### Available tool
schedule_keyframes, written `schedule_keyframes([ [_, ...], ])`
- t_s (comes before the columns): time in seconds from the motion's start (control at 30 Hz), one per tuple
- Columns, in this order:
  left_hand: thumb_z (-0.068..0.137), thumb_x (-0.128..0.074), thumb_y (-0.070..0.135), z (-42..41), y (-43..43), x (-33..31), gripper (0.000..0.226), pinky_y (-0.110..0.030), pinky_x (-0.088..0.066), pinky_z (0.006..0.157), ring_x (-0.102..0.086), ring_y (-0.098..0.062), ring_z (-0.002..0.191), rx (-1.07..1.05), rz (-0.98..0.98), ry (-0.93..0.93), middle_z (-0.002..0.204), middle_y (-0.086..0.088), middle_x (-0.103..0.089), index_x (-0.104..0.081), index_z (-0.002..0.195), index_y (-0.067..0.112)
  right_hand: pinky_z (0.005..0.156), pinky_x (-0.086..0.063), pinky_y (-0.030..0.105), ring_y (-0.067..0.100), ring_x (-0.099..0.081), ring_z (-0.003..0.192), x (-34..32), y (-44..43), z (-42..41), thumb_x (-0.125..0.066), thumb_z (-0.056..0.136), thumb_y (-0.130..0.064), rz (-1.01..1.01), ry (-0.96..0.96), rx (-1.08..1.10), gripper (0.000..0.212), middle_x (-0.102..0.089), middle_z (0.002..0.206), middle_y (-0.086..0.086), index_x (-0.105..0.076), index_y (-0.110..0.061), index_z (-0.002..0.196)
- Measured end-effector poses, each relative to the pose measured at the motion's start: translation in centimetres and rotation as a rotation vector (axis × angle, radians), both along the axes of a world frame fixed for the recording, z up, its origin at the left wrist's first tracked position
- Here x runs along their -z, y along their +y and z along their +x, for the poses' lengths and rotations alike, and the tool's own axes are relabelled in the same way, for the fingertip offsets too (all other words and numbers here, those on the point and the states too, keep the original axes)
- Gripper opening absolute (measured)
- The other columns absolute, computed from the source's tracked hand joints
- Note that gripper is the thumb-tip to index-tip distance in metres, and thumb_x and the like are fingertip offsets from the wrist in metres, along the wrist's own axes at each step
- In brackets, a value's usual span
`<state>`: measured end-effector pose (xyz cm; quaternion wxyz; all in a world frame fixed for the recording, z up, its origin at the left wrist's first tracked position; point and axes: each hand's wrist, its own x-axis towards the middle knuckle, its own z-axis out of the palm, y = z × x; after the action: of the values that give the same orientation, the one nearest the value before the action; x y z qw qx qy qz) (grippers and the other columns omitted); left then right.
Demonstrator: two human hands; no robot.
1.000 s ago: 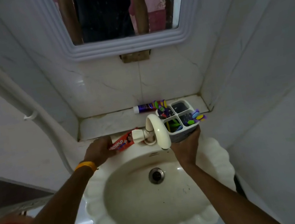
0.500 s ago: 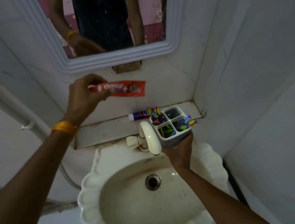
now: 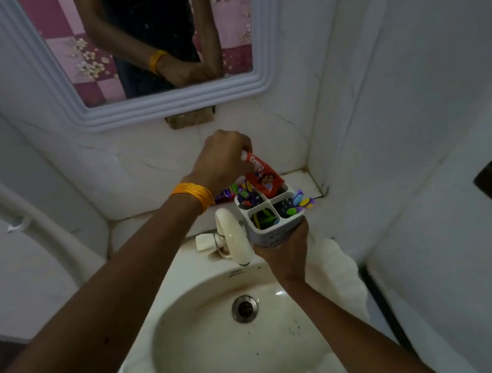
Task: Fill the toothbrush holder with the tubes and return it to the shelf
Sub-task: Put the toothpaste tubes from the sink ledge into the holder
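Red and glossy, the toothpaste tube (image 3: 262,176) is what I am feeding crimped end first into the far compartment of the toothbrush holder (image 3: 271,218), on its right side. My left hand (image 3: 223,160) pinches the tube at its white cap end, fingers closed around it, because holding it from the top lets me steer the flat tail straight down between the dividers. The lower part of the tube is already below the rim, the cap end well above it.

My right hand (image 3: 284,252) grips the white perforated holder from underneath and around its base, fingers wrapped shut on it, keeping it upright over the back of the basin (image 3: 335,269), just beside the tap (image 3: 234,237), so nothing tips out while I load it. The other three compartments carry brightly coloured toothbrushes (image 3: 300,203), some handles leaning out over the right edge.

Writing on the red tube is white and runs along its length; it is turned and too blurred for me to read, and a small picture sits lower down on it. Behind my wrist, a purple tube (image 3: 223,194) lies on the shelf (image 3: 159,223), mostly hidden by my yellow bangles (image 3: 192,195); I judge it goes in next, before the holder returns there.
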<state>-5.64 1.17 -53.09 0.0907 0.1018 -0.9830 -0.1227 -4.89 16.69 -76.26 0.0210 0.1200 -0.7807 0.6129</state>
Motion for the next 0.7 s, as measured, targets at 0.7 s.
schedule_keyframes([
  [0.7,0.088,-0.065,0.030,-4.0,3.3,5.2,0.037,-0.038,-0.047,0.085,-0.061,-0.038,0.107,0.018,0.057,-0.285,0.114,-0.023,-0.066,-0.066,0.105,-0.002,0.094,-0.059,0.036,0.022,-0.059,0.123,0.0,-0.1,0.0,-0.097,0.045,-0.042,0.106,0.026,0.050,0.120,-0.055,0.134,0.007,-0.034,-0.013,0.143],
])
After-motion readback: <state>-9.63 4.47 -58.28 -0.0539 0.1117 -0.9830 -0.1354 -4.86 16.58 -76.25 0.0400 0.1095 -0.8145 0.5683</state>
